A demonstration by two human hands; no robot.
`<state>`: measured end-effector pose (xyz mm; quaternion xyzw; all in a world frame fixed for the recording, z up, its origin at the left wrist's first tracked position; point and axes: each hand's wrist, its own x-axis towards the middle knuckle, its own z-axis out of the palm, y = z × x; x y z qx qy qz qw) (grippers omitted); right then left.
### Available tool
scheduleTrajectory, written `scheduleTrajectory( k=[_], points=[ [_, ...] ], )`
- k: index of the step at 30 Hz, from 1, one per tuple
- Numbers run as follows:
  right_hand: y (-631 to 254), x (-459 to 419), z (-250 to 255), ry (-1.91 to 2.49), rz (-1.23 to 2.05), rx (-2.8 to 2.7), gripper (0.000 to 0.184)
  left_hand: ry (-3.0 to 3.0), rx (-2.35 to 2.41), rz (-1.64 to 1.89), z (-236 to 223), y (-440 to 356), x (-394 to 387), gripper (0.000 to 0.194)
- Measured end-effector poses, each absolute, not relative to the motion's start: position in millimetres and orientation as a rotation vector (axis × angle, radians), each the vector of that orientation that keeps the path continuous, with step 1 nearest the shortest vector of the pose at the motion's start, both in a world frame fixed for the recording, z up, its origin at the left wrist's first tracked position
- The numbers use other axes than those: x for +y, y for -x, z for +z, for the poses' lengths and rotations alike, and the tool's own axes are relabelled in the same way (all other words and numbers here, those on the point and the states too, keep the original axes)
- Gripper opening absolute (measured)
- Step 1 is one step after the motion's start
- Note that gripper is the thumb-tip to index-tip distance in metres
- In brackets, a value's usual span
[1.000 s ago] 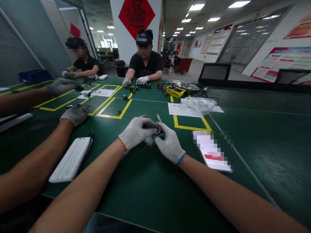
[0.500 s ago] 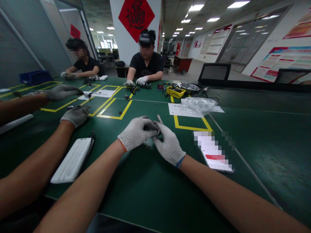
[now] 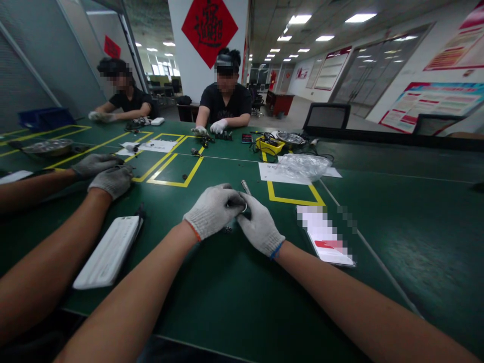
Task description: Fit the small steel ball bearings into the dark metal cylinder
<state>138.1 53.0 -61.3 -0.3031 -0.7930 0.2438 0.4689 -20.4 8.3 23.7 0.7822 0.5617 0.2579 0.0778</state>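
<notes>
My left hand (image 3: 216, 210), in a white knit glove, is closed with thumb and fingertips on a small round metal part (image 3: 245, 207). Closed around that same part from the other side is my right hand (image 3: 260, 225), gloved likewise. A thin silver shaft (image 3: 245, 187) sticks up past the right fingers; whether it belongs to the round part is hidden. Most of the held piece is covered by the gloves. On the green table just below my hands lie a few tiny metal pieces (image 3: 228, 230).
Left of me, a co-worker's gloved hands (image 3: 111, 180) work beside a white box-like device (image 3: 108, 252). A phone (image 3: 325, 236) lies to my right. Beyond are a plastic bag (image 3: 304, 166), a yellow tray (image 3: 269, 145) with cables, and yellow tape outlines (image 3: 297, 200). Two people sit opposite.
My hands keep nearly the same hold on the metal part. The co-worker's farther hand at left has come down and in beside the other one. The view has shifted slightly.
</notes>
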Motion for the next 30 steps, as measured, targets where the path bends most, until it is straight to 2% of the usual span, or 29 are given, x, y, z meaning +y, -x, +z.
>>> scheduleTrajectory(
  k=[6, 9, 14, 18, 22, 30],
  points=[
    [-138.3, 51.8, -56.4, 0.768, 0.701, -1.858, 0.038, -2.270, 1.440, 0.908, 26.3, 34.6, 9.1, 0.027],
    [-138.3, 52.8, -57.0, 0.824, 0.715, -1.787, 0.035, -2.136, 1.472, 0.957, 21.0, 46.3, 16.2, 0.031],
    [-138.8, 53.9, -57.1, 0.848, 0.732, -1.747, 0.036, -2.126, 1.644, 0.373, 3.8, 60.5, 28.5, 0.023],
    [-139.5, 52.9, -55.3, 0.847, 0.725, -1.765, 0.037, -2.150, 1.614, 0.237, -5.4, 61.4, 32.1, 0.019],
    [-139.7, 51.5, -53.7, 0.824, 0.728, -1.780, 0.029, -2.120, 1.634, 0.396, -6.3, 62.2, 32.8, 0.016],
    [-138.8, 48.8, -52.5, 0.794, 0.663, -1.774, 0.017, -1.886, 1.397, 1.047, 7.0, 54.2, 27.6, 0.014]
  ],
)
